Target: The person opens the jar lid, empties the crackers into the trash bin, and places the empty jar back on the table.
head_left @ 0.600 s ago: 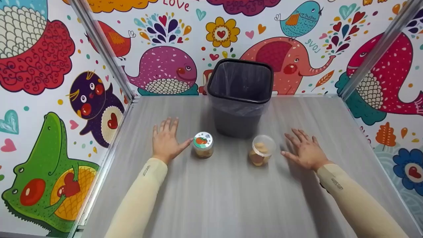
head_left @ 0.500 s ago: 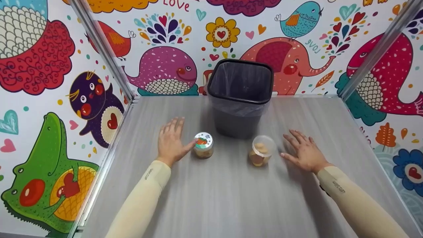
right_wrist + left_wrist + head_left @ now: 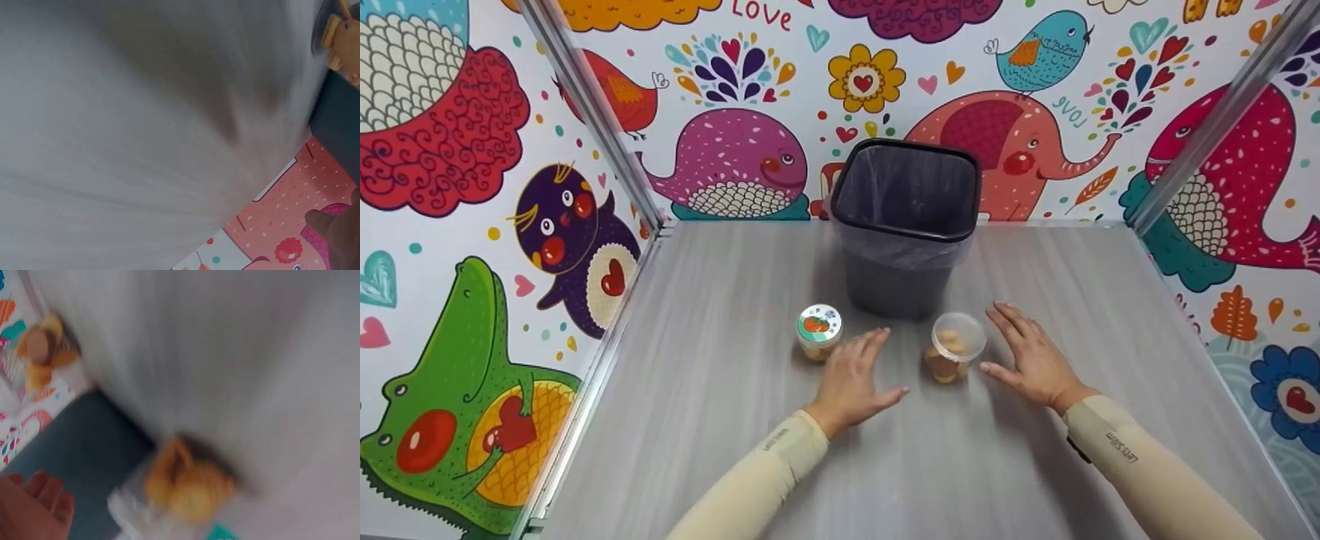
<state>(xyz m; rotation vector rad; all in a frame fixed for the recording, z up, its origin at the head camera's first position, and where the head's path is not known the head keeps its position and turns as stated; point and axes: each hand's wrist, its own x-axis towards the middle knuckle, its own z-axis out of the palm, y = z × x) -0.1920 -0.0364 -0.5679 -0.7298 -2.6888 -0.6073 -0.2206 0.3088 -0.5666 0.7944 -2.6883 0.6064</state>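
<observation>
Two small clear jars of yellowish biscuits stand upright on the table. The left jar (image 3: 820, 330) has a printed lid with an orange picture and a green edge. On the right jar (image 3: 952, 346) the top is see-through; whether a clear lid covers it I cannot tell. My left hand (image 3: 851, 386) hovers between the jars, just right of and in front of the left jar, fingers extended and holding nothing. To the right of the right jar, my right hand (image 3: 1033, 364) is spread with thumb and fingers apart, near the jar but not gripping it.
A dark bin (image 3: 904, 225) with a clear plastic liner stands behind the jars. The grey table (image 3: 720, 300) is bounded by printed cartoon walls (image 3: 735, 157) and metal posts (image 3: 592, 112). In the left wrist view the surface is motion-blurred.
My left hand has swept from the left side of the left jar to its right, toward the middle. My right hand has edged slightly left, closer to the right jar. The jars stay put.
</observation>
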